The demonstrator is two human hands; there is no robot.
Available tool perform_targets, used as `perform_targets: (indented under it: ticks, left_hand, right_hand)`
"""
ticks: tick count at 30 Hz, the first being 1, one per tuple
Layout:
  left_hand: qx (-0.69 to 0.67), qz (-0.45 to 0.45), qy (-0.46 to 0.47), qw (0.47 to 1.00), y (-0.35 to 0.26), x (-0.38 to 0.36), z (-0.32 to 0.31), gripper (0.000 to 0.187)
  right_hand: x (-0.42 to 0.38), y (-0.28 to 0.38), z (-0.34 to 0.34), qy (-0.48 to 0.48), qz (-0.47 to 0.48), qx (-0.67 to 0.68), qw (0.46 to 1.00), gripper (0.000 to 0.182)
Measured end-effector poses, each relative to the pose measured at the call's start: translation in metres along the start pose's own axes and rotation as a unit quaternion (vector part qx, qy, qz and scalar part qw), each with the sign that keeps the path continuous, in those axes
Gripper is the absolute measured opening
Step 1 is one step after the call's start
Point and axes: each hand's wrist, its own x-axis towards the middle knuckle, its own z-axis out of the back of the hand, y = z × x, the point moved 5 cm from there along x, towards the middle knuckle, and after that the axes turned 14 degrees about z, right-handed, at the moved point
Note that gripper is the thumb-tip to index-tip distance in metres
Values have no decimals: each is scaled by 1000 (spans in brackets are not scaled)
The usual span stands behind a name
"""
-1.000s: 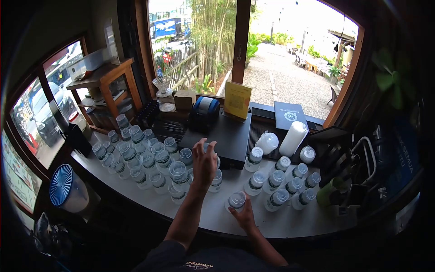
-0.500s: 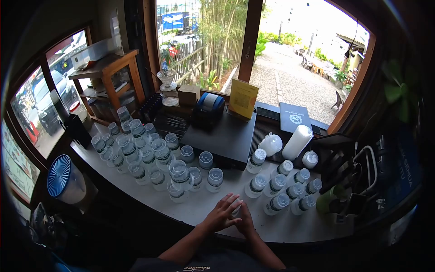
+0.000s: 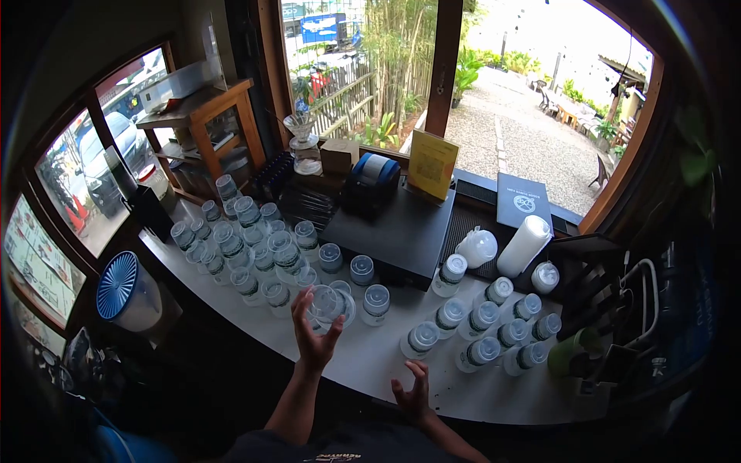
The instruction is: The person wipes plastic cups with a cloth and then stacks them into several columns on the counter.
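Observation:
My left hand (image 3: 313, 339) reaches to the front of the left group of cups, its thumb and fingers curved around a clear plastic cup (image 3: 327, 303). The palm hides what lies below that cup. My right hand (image 3: 414, 392) is low over the counter's front edge, fingers bent but apart and holding nothing. Just beyond it an upside-down plastic cup (image 3: 420, 339) with a dark printed band stands in the right group. Another upside-down cup (image 3: 376, 302) sits between the two groups. On the left, several cups are stacked on others, such as the upper cup (image 3: 282, 251).
A black box (image 3: 386, 239) with a blue-and-black device (image 3: 372, 181) and a yellow sign (image 3: 432, 166) stands behind the cups. A white roll (image 3: 525, 245) and a green container (image 3: 573, 351) are at the right. A blue-lidded bucket (image 3: 127, 293) stands left of the counter (image 3: 255, 328).
My hands have separated from around a cup, which now stands at the near left of the right group. My left hand has moved left to another cup. The view has shifted slightly.

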Motion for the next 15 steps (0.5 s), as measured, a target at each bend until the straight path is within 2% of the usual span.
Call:
perform_targets:
  ticks: [2,4,6,8,10,11,14,15]
  left_hand:
    - [-116,-14,-2,993,-23,-2,-26,68]
    - [-1,-23,109,994,-44,14,-67,70]
    - [84,-19,134,987,-33,19,-107,66]
    - [152,-4,158,976,-2,7,-126,70]
    - [105,46,137,984,18,-18,-122,71]
    - [60,108,165,978,39,-40,-121,74]
    - [69,77,204,974,17,-79,-116,78]
    - [51,94,257,961,13,-85,-115,81]
  right_hand:
    - [7,-1,-3,5,-19,29,999,53]
    - [10,-6,-2,18,-39,57,997,50]
    - [14,-4,1,26,-48,82,995,46]
    - [10,-8,3,39,-52,119,991,45]
    - [14,-10,11,41,-60,133,988,41]
    - [13,-11,12,43,-59,133,988,39]
    - [4,-13,9,72,-70,130,986,36]
    - [7,-16,6,87,-69,130,985,35]
